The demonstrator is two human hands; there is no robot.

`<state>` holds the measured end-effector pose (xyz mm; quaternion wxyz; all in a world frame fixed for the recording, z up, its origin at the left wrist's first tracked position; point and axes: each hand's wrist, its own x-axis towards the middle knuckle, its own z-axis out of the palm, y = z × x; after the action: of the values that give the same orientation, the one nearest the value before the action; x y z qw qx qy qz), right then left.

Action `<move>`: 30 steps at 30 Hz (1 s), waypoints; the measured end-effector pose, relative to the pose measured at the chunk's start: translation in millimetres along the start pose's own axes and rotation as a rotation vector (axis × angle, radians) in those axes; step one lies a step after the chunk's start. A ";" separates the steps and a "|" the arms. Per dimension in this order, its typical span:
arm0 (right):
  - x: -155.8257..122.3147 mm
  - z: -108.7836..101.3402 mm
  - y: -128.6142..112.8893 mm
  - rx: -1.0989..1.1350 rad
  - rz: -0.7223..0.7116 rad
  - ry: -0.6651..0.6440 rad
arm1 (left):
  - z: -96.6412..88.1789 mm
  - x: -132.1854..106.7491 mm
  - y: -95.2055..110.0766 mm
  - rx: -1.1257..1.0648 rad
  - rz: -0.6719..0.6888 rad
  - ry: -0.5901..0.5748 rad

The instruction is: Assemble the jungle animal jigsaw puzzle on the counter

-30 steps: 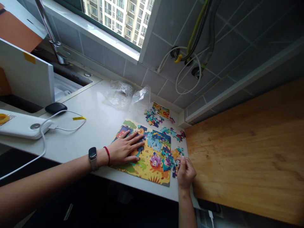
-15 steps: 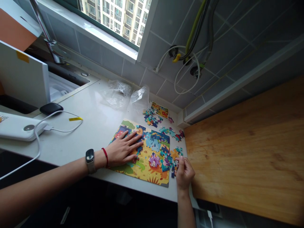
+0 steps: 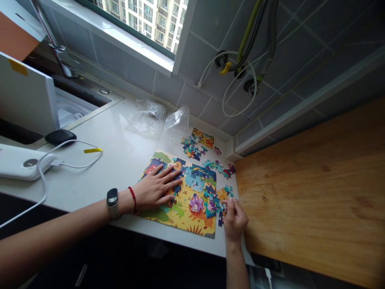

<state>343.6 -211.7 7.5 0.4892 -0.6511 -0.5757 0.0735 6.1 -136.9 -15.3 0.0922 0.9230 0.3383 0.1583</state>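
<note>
My left hand (image 3: pixel 155 189) lies flat, fingers spread, on a colourful jigsaw puzzle (image 3: pixel 188 218) with a yellow jungle scene, which rests on the white counter (image 3: pixel 99 176). My right hand (image 3: pixel 235 220) sits at the puzzle's right edge, finger and thumb pinched on a small puzzle piece (image 3: pixel 225 204) among the loose ones. Further loose pieces (image 3: pixel 194 150) lie in a heap beyond the board, and another scatter (image 3: pixel 217 166) lies along its far edge. A small picture card (image 3: pixel 203 137) stands behind them. My left wrist wears a watch and a red string.
Two crumpled clear plastic bags (image 3: pixel 150 118) lie behind the puzzle. A wooden cutting board (image 3: pixel 309 192) lies to the right. On the left are a white power bank (image 3: pixel 21 162) with a cable, a black oval object (image 3: pixel 60 137), and a sink with a tap.
The view has drifted slightly. Both hands stay in nearly the same places, and my right hand keeps its pinch at the puzzle's edge.
</note>
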 end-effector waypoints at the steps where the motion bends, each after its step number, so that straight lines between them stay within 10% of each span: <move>1: 0.0 -0.1 0.5 0.001 0.001 0.002 | 0.5 2.0 -0.8 0.003 -0.002 -0.007; 21: 0.7 0.1 0.4 -0.009 0.000 -0.002 | -1.8 5.5 1.6 -0.029 -0.014 -0.024; 30: 1.3 -0.2 2.2 -0.021 -0.022 -0.016 | -70.2 24.0 -54.2 -0.385 -0.223 0.285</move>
<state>345.7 -210.4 6.6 0.4785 -0.6491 -0.5875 0.0674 -33.7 -75.9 40.7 0.2342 0.8140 0.4110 0.3371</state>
